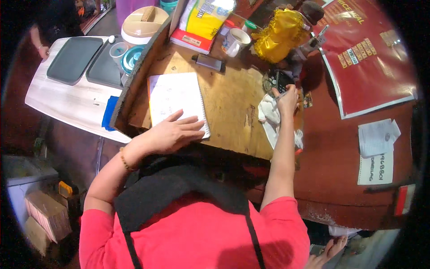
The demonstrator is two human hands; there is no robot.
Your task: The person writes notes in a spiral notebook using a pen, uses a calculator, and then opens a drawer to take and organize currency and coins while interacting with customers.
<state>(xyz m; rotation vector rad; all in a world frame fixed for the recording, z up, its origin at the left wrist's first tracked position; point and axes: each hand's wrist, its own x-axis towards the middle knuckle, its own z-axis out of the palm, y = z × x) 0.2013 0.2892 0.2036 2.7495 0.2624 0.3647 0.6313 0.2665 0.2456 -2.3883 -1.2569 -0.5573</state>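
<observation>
The spiral notebook [174,96] lies open on the wooden desktop [228,119], handwriting on its page. Across the notebook's near end rests the left hand [172,132], palm down, fingers loosely spread and gripping nothing. Well to the notebook's right, the right hand [287,99] pinches a slim, pen-like stick [278,97] between thumb and fingers, just beside a cluttered dish [271,82]. A crumpled white cloth [268,110] lies between that hand and the notebook. Just beyond the notebook's far right corner is a dark box-shaped object [209,62]; farther beyond stand a white mug [237,42] and a yellow package [208,18]. Left of the notebook, past the wooden ledge, sit two grey trays [74,60]; far to its right spreads a red poster [376,80].
</observation>
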